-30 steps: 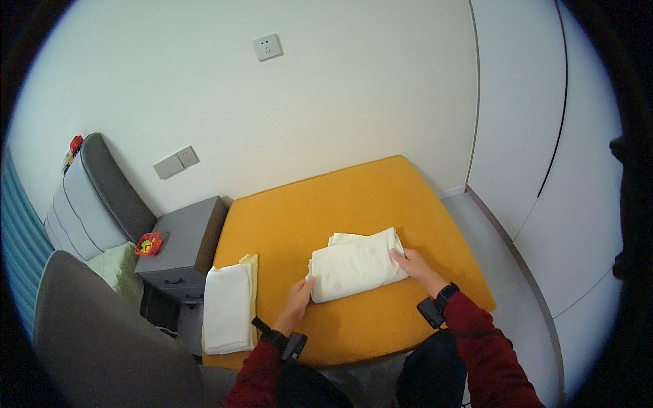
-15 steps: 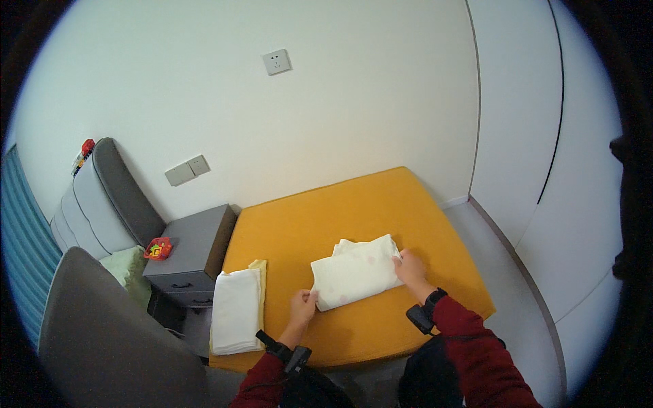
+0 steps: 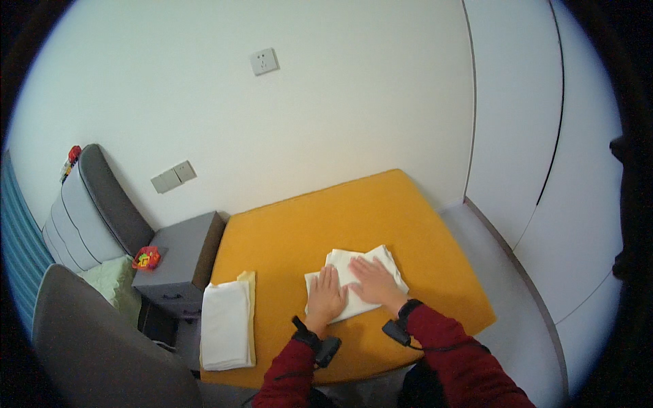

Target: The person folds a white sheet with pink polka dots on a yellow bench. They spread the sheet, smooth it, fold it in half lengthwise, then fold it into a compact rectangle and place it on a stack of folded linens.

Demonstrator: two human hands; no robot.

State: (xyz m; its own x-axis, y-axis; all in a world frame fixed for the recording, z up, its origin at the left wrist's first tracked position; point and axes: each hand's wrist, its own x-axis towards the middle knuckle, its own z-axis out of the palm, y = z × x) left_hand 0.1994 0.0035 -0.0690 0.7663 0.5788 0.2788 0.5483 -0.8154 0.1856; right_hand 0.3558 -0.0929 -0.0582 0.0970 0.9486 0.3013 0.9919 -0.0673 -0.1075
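A folded white cloth lies on the mustard-yellow padded surface, its layers not quite lined up at the far edge. My left hand rests flat on its left part, fingers stretched out. My right hand is laid flat on the cloth's right part, fingers spread, its thumb close to the left hand. Neither hand grips anything. To the left lies a folded stack of white cloth with pale yellow cloth showing along its side and top.
The yellow padded surface reaches to the wall. A grey bedside cabinet with a small red basket of colourful pieces adjoins it on the left. A grey chair-like back fills the lower left. White cupboard doors stand at the right.
Both hands have let go of the cloth's edges and moved inward to lie flat on top. The cloth now lies down flat, slightly lower in view. The view has shifted a little.
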